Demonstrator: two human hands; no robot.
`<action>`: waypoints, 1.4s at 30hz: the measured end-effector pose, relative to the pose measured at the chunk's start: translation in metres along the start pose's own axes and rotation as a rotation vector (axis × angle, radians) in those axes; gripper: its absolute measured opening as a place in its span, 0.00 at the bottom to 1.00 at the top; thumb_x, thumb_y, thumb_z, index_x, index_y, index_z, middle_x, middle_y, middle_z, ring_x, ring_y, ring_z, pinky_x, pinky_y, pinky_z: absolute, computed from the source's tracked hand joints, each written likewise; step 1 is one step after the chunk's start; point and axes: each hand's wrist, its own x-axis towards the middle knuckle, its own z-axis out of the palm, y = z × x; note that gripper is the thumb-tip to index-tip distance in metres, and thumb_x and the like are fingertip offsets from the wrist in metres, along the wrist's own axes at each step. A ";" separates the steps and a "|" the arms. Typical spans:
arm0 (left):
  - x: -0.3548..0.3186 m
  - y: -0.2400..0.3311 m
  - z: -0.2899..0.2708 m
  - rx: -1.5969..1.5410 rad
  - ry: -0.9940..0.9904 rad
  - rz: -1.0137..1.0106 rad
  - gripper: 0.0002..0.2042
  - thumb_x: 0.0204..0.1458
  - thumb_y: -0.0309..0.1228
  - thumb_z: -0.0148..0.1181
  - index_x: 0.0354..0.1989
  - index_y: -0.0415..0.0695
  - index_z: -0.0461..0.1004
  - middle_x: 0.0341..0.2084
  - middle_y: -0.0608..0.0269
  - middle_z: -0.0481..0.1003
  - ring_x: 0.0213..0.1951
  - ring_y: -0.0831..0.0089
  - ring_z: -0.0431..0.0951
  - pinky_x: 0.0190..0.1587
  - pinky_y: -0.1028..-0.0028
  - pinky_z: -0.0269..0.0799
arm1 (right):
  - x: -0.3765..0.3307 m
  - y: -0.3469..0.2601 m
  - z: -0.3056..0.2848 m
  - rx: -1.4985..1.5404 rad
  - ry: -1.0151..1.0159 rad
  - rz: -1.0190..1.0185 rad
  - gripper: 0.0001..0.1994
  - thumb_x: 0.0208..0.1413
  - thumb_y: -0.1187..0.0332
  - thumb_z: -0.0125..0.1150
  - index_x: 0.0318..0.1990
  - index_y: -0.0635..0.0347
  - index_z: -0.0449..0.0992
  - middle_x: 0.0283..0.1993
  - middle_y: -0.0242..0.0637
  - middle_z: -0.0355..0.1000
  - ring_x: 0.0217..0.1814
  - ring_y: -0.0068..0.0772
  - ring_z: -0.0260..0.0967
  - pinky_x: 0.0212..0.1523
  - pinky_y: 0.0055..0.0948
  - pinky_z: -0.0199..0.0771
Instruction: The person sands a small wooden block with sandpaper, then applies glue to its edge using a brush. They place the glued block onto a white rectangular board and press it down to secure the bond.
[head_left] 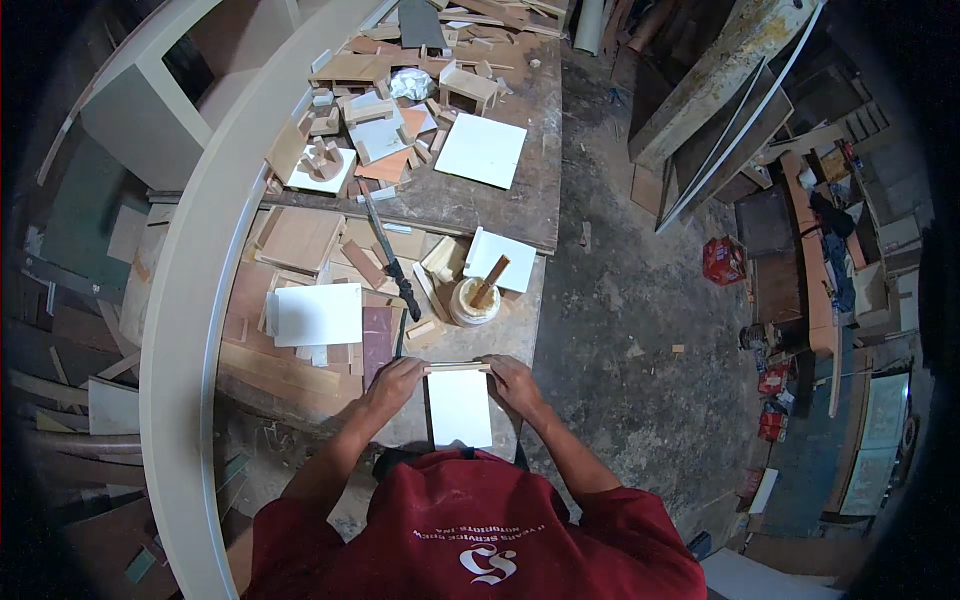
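Observation:
Close in front of my body, a white rectangular panel (460, 412) lies at the front edge of the workbench. A thin, light wooden strip (457, 367) runs along its far edge. My left hand (400, 382) is closed on the left end of this strip, and my right hand (511, 382) grips the right end; the fingertips are partly hidden. Just beyond the hands stands a round white tub (474, 303) of pale paste, with a flat wooden stick (491, 281) leaning in it. A long dark bar-shaped tool (388, 248) lies beyond my left hand.
Wood offcuts and white boards (481, 151) crowd the bench's far part. Another white board (318, 314) lies left of the tub. A long curved pale panel (190, 270) rises along the left. Concrete floor (630, 320) stretches right, with a red box (724, 260) on it.

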 end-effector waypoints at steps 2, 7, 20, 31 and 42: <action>0.000 -0.001 0.002 0.004 0.036 0.019 0.10 0.49 0.20 0.57 0.40 0.37 0.73 0.34 0.53 0.75 0.39 0.56 0.77 0.41 0.64 0.76 | 0.001 0.001 0.001 -0.005 0.006 -0.018 0.16 0.48 0.80 0.57 0.47 0.64 0.74 0.43 0.49 0.74 0.46 0.52 0.72 0.47 0.40 0.74; 0.000 -0.001 0.003 0.019 0.023 0.000 0.06 0.50 0.25 0.59 0.36 0.36 0.73 0.32 0.54 0.74 0.37 0.59 0.77 0.41 0.65 0.75 | 0.000 0.009 0.005 -0.018 -0.004 -0.047 0.16 0.46 0.80 0.58 0.46 0.65 0.74 0.43 0.49 0.73 0.46 0.53 0.72 0.47 0.41 0.74; -0.003 -0.008 0.003 -0.005 -0.020 0.020 0.11 0.51 0.24 0.58 0.43 0.36 0.73 0.37 0.52 0.75 0.40 0.56 0.77 0.44 0.66 0.75 | 0.002 0.011 0.000 -0.021 -0.036 -0.099 0.15 0.48 0.80 0.58 0.46 0.65 0.73 0.45 0.50 0.73 0.46 0.52 0.72 0.47 0.41 0.74; 0.051 0.104 -0.155 0.042 0.425 -0.045 0.29 0.46 0.24 0.66 0.59 0.37 0.63 0.41 0.57 0.74 0.42 0.61 0.75 0.48 0.65 0.71 | -0.004 -0.006 -0.006 0.029 0.026 0.024 0.22 0.59 0.69 0.57 0.60 0.64 0.66 0.49 0.51 0.72 0.50 0.51 0.71 0.50 0.39 0.72; 0.075 0.242 -0.314 -0.029 0.767 1.074 0.19 0.54 0.33 0.61 0.53 0.39 0.68 0.35 0.60 0.74 0.35 0.69 0.76 0.43 0.69 0.73 | -0.028 -0.004 -0.001 0.044 0.080 0.098 0.24 0.60 0.68 0.58 0.62 0.64 0.65 0.48 0.49 0.73 0.47 0.49 0.72 0.49 0.36 0.72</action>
